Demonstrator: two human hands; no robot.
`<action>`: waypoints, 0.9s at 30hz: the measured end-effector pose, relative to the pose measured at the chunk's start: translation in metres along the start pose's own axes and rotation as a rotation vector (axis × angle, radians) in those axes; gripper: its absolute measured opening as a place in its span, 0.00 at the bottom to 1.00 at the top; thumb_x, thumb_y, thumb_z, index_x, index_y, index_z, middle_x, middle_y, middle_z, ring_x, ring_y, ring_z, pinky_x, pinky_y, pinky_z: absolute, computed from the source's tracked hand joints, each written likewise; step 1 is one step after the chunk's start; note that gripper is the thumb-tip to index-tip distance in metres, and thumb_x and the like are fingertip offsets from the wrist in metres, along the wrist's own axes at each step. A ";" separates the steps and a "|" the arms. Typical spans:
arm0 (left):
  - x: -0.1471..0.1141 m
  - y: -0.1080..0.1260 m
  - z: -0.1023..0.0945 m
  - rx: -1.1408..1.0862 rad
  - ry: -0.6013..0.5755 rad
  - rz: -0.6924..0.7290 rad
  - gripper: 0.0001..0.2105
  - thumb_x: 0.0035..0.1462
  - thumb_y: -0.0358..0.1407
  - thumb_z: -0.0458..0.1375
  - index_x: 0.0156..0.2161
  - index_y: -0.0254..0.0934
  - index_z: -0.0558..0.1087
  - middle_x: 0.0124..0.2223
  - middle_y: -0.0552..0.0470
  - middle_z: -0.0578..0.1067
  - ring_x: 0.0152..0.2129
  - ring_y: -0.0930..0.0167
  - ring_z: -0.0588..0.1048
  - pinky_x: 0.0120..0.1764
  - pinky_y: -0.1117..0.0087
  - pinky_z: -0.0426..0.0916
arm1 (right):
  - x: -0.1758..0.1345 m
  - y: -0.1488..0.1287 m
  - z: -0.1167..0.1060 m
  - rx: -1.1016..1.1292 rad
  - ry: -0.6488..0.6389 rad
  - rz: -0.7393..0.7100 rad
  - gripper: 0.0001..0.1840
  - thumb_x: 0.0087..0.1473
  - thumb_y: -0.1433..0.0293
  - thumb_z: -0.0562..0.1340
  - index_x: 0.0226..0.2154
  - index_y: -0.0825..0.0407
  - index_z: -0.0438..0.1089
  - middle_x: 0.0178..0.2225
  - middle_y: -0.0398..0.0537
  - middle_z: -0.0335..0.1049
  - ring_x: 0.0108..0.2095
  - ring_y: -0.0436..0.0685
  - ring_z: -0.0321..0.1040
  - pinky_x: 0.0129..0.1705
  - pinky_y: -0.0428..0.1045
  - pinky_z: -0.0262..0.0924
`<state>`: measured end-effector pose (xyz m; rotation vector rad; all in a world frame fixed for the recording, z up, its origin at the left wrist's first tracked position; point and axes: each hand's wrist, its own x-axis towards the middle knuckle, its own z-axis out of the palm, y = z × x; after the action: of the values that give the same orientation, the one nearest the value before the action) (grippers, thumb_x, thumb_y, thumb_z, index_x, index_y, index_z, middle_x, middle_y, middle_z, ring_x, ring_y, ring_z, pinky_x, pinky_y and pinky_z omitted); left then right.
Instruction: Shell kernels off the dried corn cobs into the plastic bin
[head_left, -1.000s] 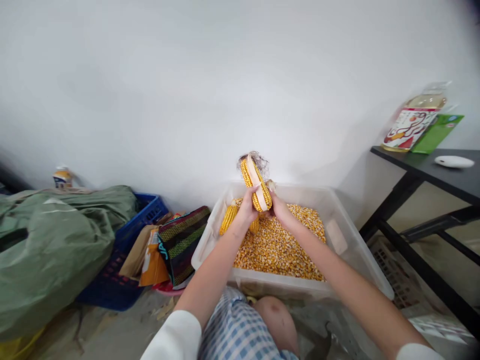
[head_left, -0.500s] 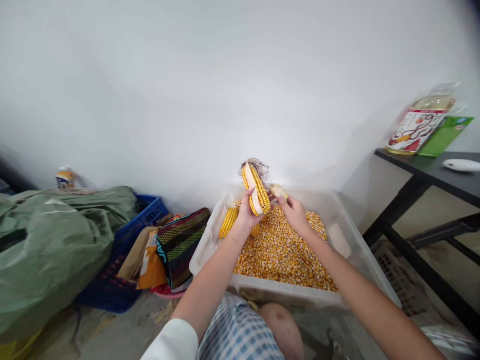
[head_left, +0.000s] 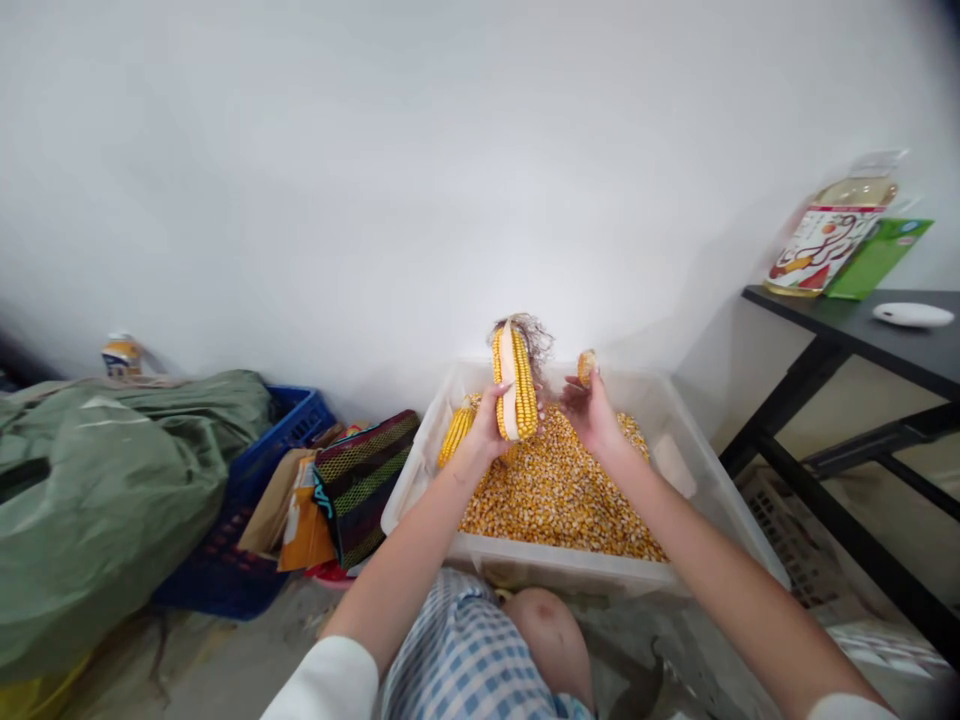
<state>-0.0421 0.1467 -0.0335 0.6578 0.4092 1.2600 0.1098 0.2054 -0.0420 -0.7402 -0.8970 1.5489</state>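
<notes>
My left hand (head_left: pixel 491 424) is closed around an ear of yellow corn (head_left: pixel 523 395), held almost upright. A bare pale strip runs down the ear, and dark silk (head_left: pixel 536 345) hangs at its top. My right hand (head_left: pixel 598 418) grips a short corncob piece (head_left: pixel 586 366) between thumb and fingers, a little to the right of the ear. Both hands are over a translucent plastic bin (head_left: pixel 562 562) with loose corn kernels (head_left: pixel 555 505) spread inside. Another ear of corn (head_left: pixel 456 436) lies at the bin's left side, partly hidden by my left arm.
Left of the bin stand a striped mesh bag (head_left: pixel 367 485) and a blue crate (head_left: pixel 217 570) under a green cover (head_left: pixel 135 500). To the right is a black table (head_left: pixel 847 310) bearing a bottle (head_left: pixel 829 235), a green packet (head_left: pixel 877 260) and a white object (head_left: pixel 913 315). A white wall rises behind.
My right hand has moved right, away from the ear, and turned the corncob piece more upright. The ear in my left hand has tilted closer to upright.
</notes>
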 end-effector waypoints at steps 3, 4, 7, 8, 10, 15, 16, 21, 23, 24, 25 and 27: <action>0.003 -0.006 0.002 0.088 -0.045 -0.068 0.21 0.48 0.44 0.52 0.44 0.30 0.69 0.32 0.42 0.75 0.30 0.64 0.75 0.34 0.62 0.69 | -0.009 0.008 0.012 -0.031 -0.110 0.103 0.30 0.46 0.40 0.47 0.28 0.49 0.62 0.21 0.44 0.66 0.18 0.52 0.60 0.17 0.48 0.55; 0.003 -0.008 0.003 0.151 -0.046 -0.104 0.21 0.48 0.44 0.52 0.43 0.30 0.69 0.32 0.42 0.75 0.29 0.64 0.75 0.33 0.63 0.69 | -0.011 0.009 0.015 -0.058 -0.135 0.129 0.31 0.45 0.40 0.46 0.28 0.49 0.63 0.21 0.44 0.66 0.17 0.52 0.59 0.16 0.48 0.54; 0.002 -0.016 0.005 0.408 0.008 -0.188 0.21 0.46 0.41 0.57 0.45 0.33 0.69 0.33 0.42 0.75 0.28 0.64 0.74 0.32 0.64 0.68 | -0.012 0.005 0.019 -0.062 -0.141 0.160 0.32 0.47 0.41 0.43 0.29 0.48 0.64 0.20 0.44 0.66 0.17 0.53 0.60 0.17 0.48 0.54; 0.002 -0.019 0.006 0.498 0.020 -0.191 0.22 0.45 0.39 0.59 0.46 0.34 0.68 0.35 0.43 0.75 0.28 0.65 0.74 0.33 0.64 0.68 | -0.009 0.001 0.017 -0.021 -0.126 0.153 0.31 0.48 0.42 0.42 0.29 0.48 0.65 0.20 0.44 0.66 0.19 0.54 0.62 0.18 0.48 0.56; 0.000 -0.025 0.009 0.646 0.014 -0.151 0.26 0.42 0.36 0.62 0.49 0.38 0.66 0.40 0.44 0.74 0.33 0.65 0.73 0.38 0.63 0.67 | -0.004 -0.006 0.011 0.096 -0.091 0.122 0.27 0.49 0.46 0.45 0.26 0.48 0.66 0.21 0.45 0.68 0.22 0.55 0.65 0.22 0.50 0.59; -0.002 -0.037 0.017 0.825 0.045 -0.029 0.33 0.38 0.36 0.65 0.53 0.41 0.60 0.46 0.44 0.69 0.43 0.62 0.69 0.45 0.62 0.63 | 0.011 -0.023 -0.016 0.199 -0.021 -0.003 0.22 0.46 0.50 0.51 0.18 0.49 0.64 0.18 0.44 0.67 0.24 0.54 0.66 0.29 0.52 0.61; -0.002 -0.038 0.018 0.846 0.059 -0.038 0.34 0.38 0.37 0.65 0.53 0.41 0.59 0.46 0.44 0.68 0.43 0.62 0.69 0.45 0.62 0.63 | 0.013 -0.025 -0.020 0.189 0.000 -0.011 0.22 0.46 0.50 0.51 0.17 0.49 0.64 0.17 0.44 0.66 0.23 0.54 0.65 0.29 0.52 0.61; -0.004 -0.039 0.014 1.006 0.101 -0.100 0.36 0.36 0.39 0.65 0.53 0.39 0.58 0.45 0.44 0.69 0.42 0.61 0.69 0.46 0.61 0.61 | 0.019 -0.034 -0.034 0.180 0.125 0.041 0.22 0.52 0.54 0.49 0.17 0.50 0.63 0.08 0.39 0.54 0.14 0.49 0.56 0.23 0.48 0.59; -0.005 -0.041 0.012 1.090 0.111 -0.122 0.37 0.36 0.42 0.65 0.53 0.39 0.58 0.45 0.45 0.69 0.42 0.61 0.70 0.47 0.61 0.60 | 0.020 -0.035 -0.036 0.199 0.165 0.051 0.23 0.55 0.56 0.48 0.16 0.51 0.62 0.06 0.36 0.49 0.10 0.47 0.49 0.20 0.46 0.57; -0.006 -0.042 0.012 1.131 0.118 -0.131 0.37 0.35 0.43 0.65 0.53 0.39 0.58 0.46 0.45 0.69 0.42 0.61 0.70 0.47 0.61 0.60 | 0.020 -0.036 -0.037 0.209 0.184 0.046 0.24 0.56 0.56 0.46 0.16 0.51 0.61 0.05 0.35 0.47 0.09 0.46 0.46 0.19 0.45 0.56; -0.006 -0.043 0.012 1.169 0.126 -0.136 0.38 0.35 0.44 0.64 0.53 0.38 0.58 0.47 0.45 0.69 0.41 0.62 0.70 0.47 0.62 0.60 | 0.020 -0.036 -0.038 0.219 0.205 0.038 0.26 0.57 0.56 0.44 0.16 0.51 0.60 0.04 0.35 0.44 0.08 0.45 0.43 0.17 0.44 0.54; -0.007 -0.045 0.015 1.237 0.147 -0.128 0.38 0.35 0.46 0.64 0.53 0.38 0.58 0.48 0.45 0.68 0.42 0.63 0.69 0.47 0.63 0.60 | 0.021 -0.035 -0.040 0.226 0.238 0.019 0.28 0.59 0.55 0.40 0.17 0.51 0.58 0.04 0.34 0.42 0.07 0.45 0.41 0.14 0.43 0.50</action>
<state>-0.0015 0.1296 -0.0528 1.5351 1.3680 0.8262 0.1584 0.2339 -0.0322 -0.7516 -0.5309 1.5117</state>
